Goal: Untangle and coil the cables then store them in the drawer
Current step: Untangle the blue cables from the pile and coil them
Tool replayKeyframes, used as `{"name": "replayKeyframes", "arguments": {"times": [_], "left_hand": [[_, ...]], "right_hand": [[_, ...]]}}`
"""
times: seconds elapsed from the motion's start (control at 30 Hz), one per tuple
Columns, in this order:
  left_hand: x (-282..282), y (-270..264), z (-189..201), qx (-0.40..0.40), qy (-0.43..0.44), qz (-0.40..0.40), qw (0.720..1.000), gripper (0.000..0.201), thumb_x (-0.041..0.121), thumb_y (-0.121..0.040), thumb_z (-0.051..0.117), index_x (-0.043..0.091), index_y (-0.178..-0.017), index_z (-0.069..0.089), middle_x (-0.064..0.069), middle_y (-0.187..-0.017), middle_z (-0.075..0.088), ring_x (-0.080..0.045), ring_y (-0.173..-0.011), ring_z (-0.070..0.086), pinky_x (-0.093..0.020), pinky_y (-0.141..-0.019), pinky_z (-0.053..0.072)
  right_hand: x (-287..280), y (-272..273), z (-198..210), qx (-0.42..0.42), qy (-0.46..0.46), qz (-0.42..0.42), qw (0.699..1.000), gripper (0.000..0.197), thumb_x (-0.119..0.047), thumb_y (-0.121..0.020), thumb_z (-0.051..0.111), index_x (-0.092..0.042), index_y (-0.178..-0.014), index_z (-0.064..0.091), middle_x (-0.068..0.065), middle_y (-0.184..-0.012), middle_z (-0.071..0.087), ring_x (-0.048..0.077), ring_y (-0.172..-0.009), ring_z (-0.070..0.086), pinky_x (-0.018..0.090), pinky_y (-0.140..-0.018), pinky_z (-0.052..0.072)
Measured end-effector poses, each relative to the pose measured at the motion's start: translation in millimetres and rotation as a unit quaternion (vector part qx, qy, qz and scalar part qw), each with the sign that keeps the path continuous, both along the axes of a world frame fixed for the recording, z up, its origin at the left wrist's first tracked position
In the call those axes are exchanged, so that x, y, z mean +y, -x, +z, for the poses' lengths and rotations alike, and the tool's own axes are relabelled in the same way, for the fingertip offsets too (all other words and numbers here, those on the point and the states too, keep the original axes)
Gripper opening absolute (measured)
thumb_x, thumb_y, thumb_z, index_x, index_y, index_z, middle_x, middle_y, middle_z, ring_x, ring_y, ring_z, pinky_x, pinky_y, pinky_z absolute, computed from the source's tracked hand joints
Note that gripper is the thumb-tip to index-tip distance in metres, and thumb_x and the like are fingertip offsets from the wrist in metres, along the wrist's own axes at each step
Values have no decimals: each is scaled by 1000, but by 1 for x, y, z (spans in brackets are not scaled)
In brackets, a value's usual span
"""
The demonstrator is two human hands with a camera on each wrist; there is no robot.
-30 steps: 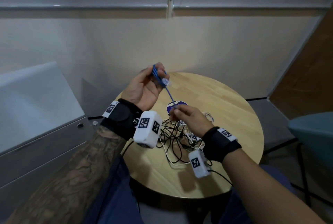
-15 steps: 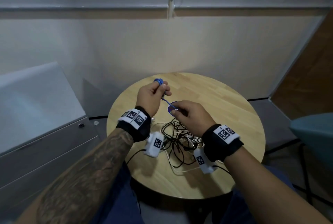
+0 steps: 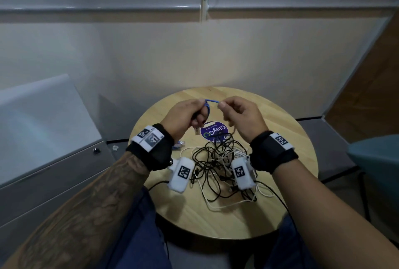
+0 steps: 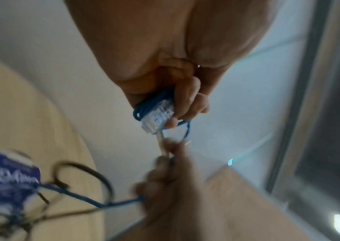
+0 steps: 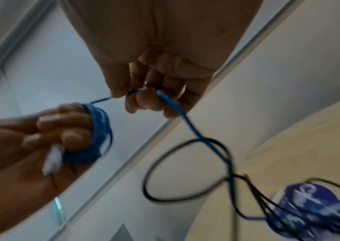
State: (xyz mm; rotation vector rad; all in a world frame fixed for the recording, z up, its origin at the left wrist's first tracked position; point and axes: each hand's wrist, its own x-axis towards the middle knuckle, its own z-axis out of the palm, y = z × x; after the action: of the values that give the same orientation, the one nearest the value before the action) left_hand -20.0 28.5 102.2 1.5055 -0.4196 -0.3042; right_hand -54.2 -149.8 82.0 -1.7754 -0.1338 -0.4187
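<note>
My left hand (image 3: pixel 190 115) holds a small coil of thin blue network cable (image 4: pixel 154 101) wound round its fingers, with the clear plug (image 4: pixel 157 117) sticking out below. My right hand (image 3: pixel 235 113) pinches the free run of the same blue cable (image 5: pixel 177 110) a little to the right, at the same height. From there the blue cable drops to the tangle of black and white cables (image 3: pixel 218 160) on the round wooden table (image 3: pixel 287 160). Both hands hover above the table's far half.
A round purple sticker (image 3: pixel 213 132) lies on the table just beyond the tangle. A grey drawer cabinet (image 3: pixel 43 171) with a small lock stands at the left, its drawers closed. A teal chair (image 3: pixel 377 160) is at the right edge.
My left hand came down from its raised position and turned palm down. My right hand lifted off the tangle and moved up beside it, drawing the blue cable across into another turn.
</note>
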Motion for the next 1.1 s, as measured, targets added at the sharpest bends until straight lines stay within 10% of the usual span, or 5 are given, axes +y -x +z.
{"name": "replayKeyframes", "arguments": {"times": [0.33, 0.63, 0.77, 0.97, 1.1], "left_hand": [[13, -1, 22, 201, 309, -78, 926, 35, 27, -102, 36, 14, -73, 50, 6, -56, 39, -4, -42, 31, -19, -57, 43], [26, -16, 35, 267, 463, -20, 845, 34, 19, -95, 38, 7, -69, 58, 2, -63, 43, -9, -46, 36, -23, -51, 44], [31, -26, 30, 247, 536, 2, 807, 21, 5, -83, 37, -1, -87, 57, -7, -75, 53, -15, -55, 50, -32, -68, 42], [26, -43, 10, 84, 409, 115, 901, 25, 9, -102, 34, 6, -91, 56, 0, -71, 66, -14, -72, 62, -28, -71, 56], [22, -48, -18, -96, 121, 196, 968, 18, 4, -99, 46, 12, -95, 62, 5, -76, 67, -10, -71, 65, -28, -71, 52]], "right_hand": [[-6, 2, -58, 155, 184, 55, 969, 15, -27, -98, 60, -21, -86, 68, -2, -85, 71, 16, -81, 63, 34, -81, 49], [-14, 4, -58, 117, -62, -13, 991, 29, -23, -100, 58, -13, -74, 68, 7, -73, 61, 18, -70, 56, 33, -72, 46], [-16, 7, -69, 145, -94, 0, 985, 16, -17, -96, 63, -11, -84, 71, 5, -58, 50, 16, -50, 45, 28, -57, 39], [-8, 19, -57, 129, 152, 53, 979, 17, -30, -96, 64, -19, -98, 78, -7, -79, 70, -1, -66, 55, 16, -65, 42], [1, 27, -37, 92, 182, 62, 977, 17, -30, -96, 64, -20, -100, 77, -19, -74, 67, -4, -67, 55, 13, -64, 40]]}}
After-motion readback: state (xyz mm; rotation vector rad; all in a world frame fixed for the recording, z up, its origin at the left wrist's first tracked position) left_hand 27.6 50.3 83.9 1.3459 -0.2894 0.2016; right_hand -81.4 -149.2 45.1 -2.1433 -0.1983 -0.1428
